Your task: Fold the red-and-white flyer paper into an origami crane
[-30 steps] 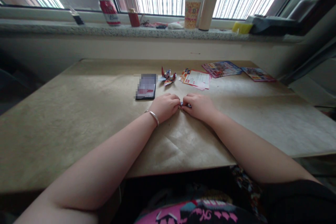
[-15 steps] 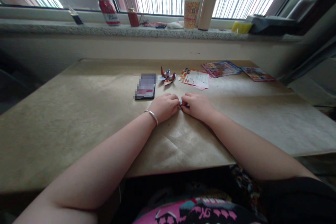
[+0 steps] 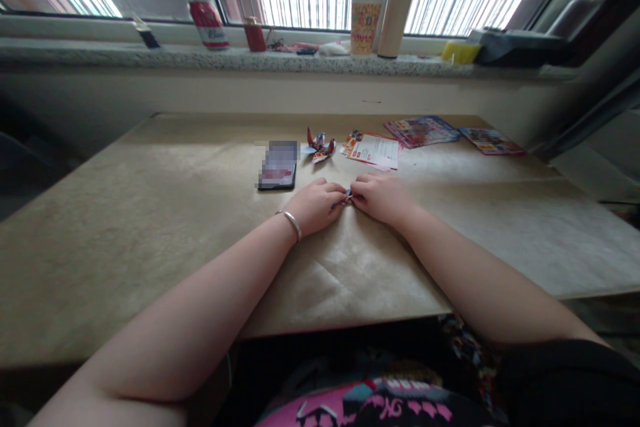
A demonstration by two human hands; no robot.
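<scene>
Between my two hands, low over the table, is a small folded piece of printed paper, mostly covered by the fingers. My left hand, with a silver bangle at the wrist, pinches it from the left. From the other side my right hand has its thumb and fingers closed on the paper's right end. Just beyond the hands lie several folded paper pieces with pointed, upturned tips, red, white and blue. A phone rests flat to their left, its screen blurred out.
Printed leaflets with a white sheet lie beyond my right hand. Colourful cards and another stack sit at the back right. On the stone windowsill stand a red can, a patterned cup and a yellow object.
Both hands have shifted slightly to the right. My right hand has moved a little up and away, so a bit more of the folded paper shows between the fingers.
</scene>
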